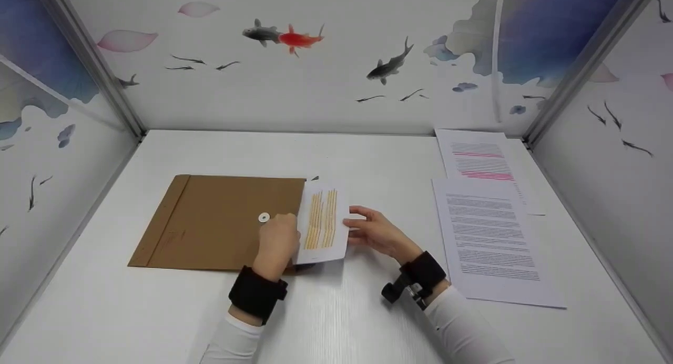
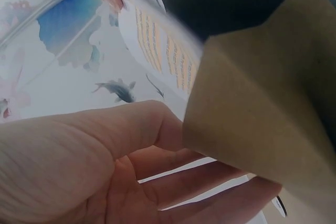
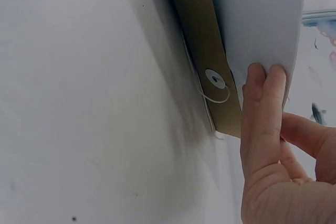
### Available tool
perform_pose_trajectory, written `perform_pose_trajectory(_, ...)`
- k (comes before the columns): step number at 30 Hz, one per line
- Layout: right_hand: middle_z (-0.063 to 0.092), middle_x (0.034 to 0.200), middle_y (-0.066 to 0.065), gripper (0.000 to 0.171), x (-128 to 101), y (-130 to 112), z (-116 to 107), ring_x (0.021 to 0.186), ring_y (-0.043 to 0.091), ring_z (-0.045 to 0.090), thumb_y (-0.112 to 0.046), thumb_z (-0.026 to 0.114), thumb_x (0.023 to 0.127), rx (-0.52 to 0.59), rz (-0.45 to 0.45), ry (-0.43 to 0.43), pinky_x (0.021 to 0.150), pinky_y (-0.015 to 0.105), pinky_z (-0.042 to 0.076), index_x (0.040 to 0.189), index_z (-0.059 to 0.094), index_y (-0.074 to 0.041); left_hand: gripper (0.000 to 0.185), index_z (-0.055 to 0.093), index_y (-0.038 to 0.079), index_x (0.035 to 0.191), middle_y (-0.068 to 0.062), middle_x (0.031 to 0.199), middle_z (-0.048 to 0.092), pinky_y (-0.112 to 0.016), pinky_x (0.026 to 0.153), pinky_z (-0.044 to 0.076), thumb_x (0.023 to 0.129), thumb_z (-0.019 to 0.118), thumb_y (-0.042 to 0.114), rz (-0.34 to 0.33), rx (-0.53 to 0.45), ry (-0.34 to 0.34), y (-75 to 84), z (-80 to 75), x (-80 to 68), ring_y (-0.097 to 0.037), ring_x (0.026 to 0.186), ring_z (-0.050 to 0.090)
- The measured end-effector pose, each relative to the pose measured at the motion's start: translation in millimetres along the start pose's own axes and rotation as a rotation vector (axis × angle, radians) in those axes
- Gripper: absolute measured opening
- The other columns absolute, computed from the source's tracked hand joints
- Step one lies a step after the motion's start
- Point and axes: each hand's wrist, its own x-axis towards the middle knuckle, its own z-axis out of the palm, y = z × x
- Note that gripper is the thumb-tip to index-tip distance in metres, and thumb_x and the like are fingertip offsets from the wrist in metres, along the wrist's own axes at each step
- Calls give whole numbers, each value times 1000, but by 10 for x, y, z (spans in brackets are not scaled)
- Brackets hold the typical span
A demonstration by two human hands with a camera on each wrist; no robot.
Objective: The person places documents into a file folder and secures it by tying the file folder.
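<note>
A brown paper document envelope (image 1: pixel 210 222) lies flat on the white table, its mouth facing right. Its upper edge at the mouth is pinched by my left hand (image 1: pixel 278 238), with the thumb against the brown paper (image 2: pixel 247 103) in the left wrist view. A sheet of paper with orange-highlighted lines (image 1: pixel 322 222) sticks out of the mouth; its inner end is hidden in the envelope. My right hand (image 1: pixel 381 232) grips this sheet's outer edge between thumb and fingers. In the right wrist view, the flap carries a white button (image 3: pixel 215 78) with a loose string (image 3: pixel 218 100).
Printed pages (image 1: pixel 494 243) lie at the table's right side, overlapping another page with pink highlighting (image 1: pixel 478 161) behind them. White panels with painted fish (image 1: pixel 389 64) close off the table's back and sides. Another white button (image 1: pixel 264 217) sits on the envelope's top face.
</note>
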Motion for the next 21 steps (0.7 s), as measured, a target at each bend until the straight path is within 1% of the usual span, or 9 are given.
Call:
perform_pose_trajectory(5,73,105,-2,51,21,-17,71,88,11,74,-4,52,105,22,-2,-22,75,23,62,152,34,2,10,73,-3,94,-18,87,76,-45,63,60,92,68,4,2,4,7,-4,4,4,-30,74,73)
perform_pose_trajectory(11,72,105,-1,45,47,-27,155,88,11,74,-6,53,105,16,-2,-5,76,24,62,148,41,-2,9,74,-2,92,-18,87,77,-46,63,60,92,68,4,-4,10,8,-2,8,22,-31,76,75)
perform_pose_trajectory(15,71,104,-1,42,65,-29,200,87,11,73,-7,54,105,15,-5,2,75,24,62,146,44,-2,8,73,-3,90,-18,85,76,-47,62,60,91,67,3,4,13,26,3,15,17,-34,76,75)
perform_pose_trajectory(21,71,105,0,44,80,-34,269,87,11,73,-8,54,105,12,-7,-9,74,23,61,147,44,-3,13,74,-3,87,-19,83,76,-47,59,60,94,63,2,24,34,61,2,33,8,-35,74,75)
